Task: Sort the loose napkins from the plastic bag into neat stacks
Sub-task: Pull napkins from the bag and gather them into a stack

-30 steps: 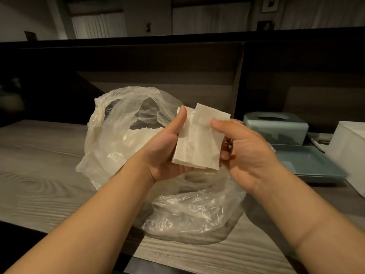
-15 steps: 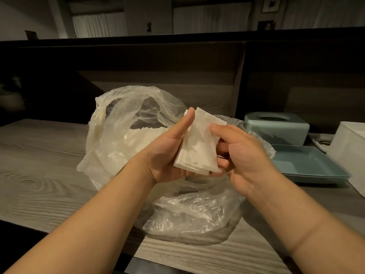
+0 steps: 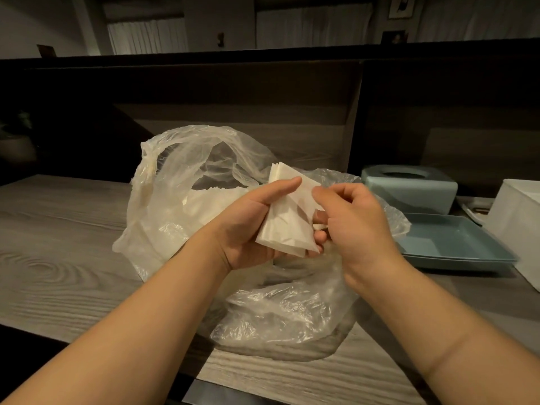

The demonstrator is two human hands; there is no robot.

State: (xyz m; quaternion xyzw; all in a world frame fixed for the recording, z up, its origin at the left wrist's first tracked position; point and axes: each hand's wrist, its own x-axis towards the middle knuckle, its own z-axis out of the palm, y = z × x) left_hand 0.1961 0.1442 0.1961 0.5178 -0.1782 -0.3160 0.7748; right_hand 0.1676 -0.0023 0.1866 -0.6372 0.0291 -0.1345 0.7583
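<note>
While the napkin bundle (image 3: 285, 220) is gripped in the left hand (image 3: 248, 226) above the plastic bag (image 3: 187, 182) and pinched by the right hand (image 3: 347, 220), thin sheets could be fanned loose.

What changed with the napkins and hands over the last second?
The napkin stack has tilted in the left hand, and the right hand has curled in over its right edge. Plastic bag, blue tray and tissue box stayed put.

White box (image 3: 520, 226) cropped at right edge; bagged napkins (image 3: 210, 200) indistinct.
</note>
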